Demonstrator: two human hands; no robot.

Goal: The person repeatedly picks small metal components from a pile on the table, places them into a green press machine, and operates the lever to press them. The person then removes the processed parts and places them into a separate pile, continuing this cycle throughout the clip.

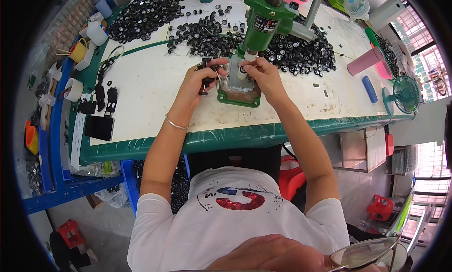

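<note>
My left hand point(194, 84) is closed around several small black wheels point(204, 92), some with thin metal axles, just left of the press base. My right hand point(267, 80) pinches at a small black wheel point(243, 69) on top of a white post, though the fingertips partly cover it. This post stands on the metal plate of the green bench press point(264, 25). Directly above my right fingertips is the press's pale ram tip point(250, 55). The press's green foot point(239, 100) rests on the white table top.
Heaps of black wheels point(146, 18) lie at the far left, with more wheels point(301, 51) behind the press. A phone point(99, 127) and black plastic parts point(111, 100) lie at left. To the right are a pink cup point(365, 61), a blue bar-shaped object point(369, 89) and a green fan point(406, 94).
</note>
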